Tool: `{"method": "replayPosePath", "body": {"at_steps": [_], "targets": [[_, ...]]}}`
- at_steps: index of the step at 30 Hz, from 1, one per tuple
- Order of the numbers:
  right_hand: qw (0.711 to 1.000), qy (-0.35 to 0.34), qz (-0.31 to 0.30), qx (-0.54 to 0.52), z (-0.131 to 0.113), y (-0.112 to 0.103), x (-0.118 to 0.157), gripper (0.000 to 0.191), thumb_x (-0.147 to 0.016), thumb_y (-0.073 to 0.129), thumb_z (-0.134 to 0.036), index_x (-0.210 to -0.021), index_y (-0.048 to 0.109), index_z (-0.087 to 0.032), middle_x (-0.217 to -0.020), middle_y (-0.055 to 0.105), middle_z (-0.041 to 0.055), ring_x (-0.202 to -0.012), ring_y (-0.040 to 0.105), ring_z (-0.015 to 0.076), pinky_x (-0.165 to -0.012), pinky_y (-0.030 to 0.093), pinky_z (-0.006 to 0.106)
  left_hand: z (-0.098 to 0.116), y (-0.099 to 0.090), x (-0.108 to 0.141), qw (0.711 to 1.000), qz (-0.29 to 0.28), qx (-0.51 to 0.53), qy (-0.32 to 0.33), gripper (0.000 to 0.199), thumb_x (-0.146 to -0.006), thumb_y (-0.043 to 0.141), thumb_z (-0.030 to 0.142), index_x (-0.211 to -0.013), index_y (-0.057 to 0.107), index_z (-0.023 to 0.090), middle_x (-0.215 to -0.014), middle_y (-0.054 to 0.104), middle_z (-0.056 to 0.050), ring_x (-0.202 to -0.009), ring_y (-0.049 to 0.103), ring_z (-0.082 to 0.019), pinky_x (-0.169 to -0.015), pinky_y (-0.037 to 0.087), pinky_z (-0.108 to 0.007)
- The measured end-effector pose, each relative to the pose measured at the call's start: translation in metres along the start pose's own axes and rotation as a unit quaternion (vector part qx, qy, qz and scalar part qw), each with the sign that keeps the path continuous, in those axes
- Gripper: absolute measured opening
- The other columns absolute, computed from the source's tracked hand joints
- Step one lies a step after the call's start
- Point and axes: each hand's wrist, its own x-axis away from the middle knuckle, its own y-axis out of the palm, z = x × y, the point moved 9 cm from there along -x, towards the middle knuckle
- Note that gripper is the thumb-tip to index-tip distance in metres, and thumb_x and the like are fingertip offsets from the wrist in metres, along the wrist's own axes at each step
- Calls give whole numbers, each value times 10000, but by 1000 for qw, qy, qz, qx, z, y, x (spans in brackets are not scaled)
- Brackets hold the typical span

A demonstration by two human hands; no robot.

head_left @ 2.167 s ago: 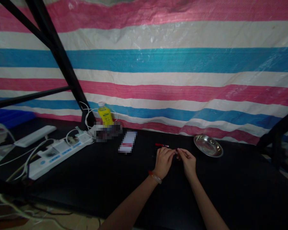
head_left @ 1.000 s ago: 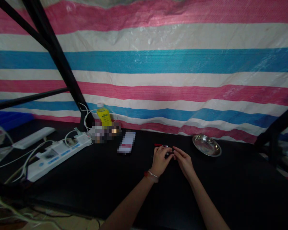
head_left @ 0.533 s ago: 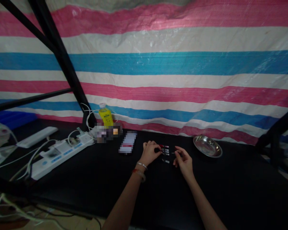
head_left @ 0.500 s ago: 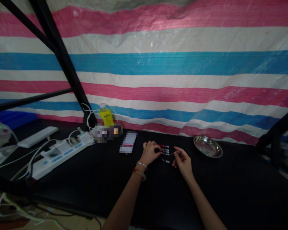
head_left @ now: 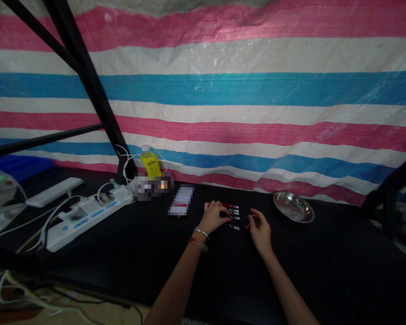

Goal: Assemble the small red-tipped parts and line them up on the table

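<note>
On the black table (head_left: pixel 128 262): power strip (head_left: pixel 59 235); bottle (head_left: pixel 151 165); phone (head_left: pixel 182 201); left hand (head_left: pixel 214 217), narrowed at the left ends of small pieces (head_left: pixel 235 218) in a row, grip unclear; right hand (head_left: pixel 261 231), curled just beside them, hold unclear; dish (head_left: pixel 293 207).

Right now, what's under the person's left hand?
Beside the left hand, ends of slim, silver-banded items show on the black tabletop. The hand covers whatever lies directly beneath, so that cannot be seen.
</note>
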Motion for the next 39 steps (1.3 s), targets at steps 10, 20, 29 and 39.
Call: {"method": "replayPosePath", "body": {"at_steps": [10,20,29,39], "targets": [[998,-17,28,-51,-11,-3,1,459,-737,578,-515,-1044,558,-175,-851,573,44,-591,610,153,-473,469,255,1,3,-1,1000,-14,6,2,127,-719,695,350,-811,688,263,-921,589,1,-947,475,-187,-802,246,-342],[991,-108,-79,-31,-37,18,12,339,-799,557,-413,-1063,576,-201,-889,549,41,-647,619,140,-640,512,289,3,-2,-3,999,6,39,11,125,-725,688,325,-821,692,246,-912,596,-5,-910,502,-184,-793,333,-323],[989,-126,-79,22,-36,18,10,310,-814,527,-395,-1045,596,-200,-877,573,55,-683,601,162,-669,502,317,3,-13,-5,994,73,70,34,118,-739,681,306,-817,696,219,-877,653,-17,-880,547,-177,-819,386,-314],[996,-51,62,-47,-28,-10,4,442,-734,603,-469,-1055,568,-167,-837,606,58,-695,578,163,-646,473,303,11,-13,-3,989,97,111,27,140,-741,680,258,-877,667,226,-900,692,4,-868,585,-166,-816,400,-304]]}}
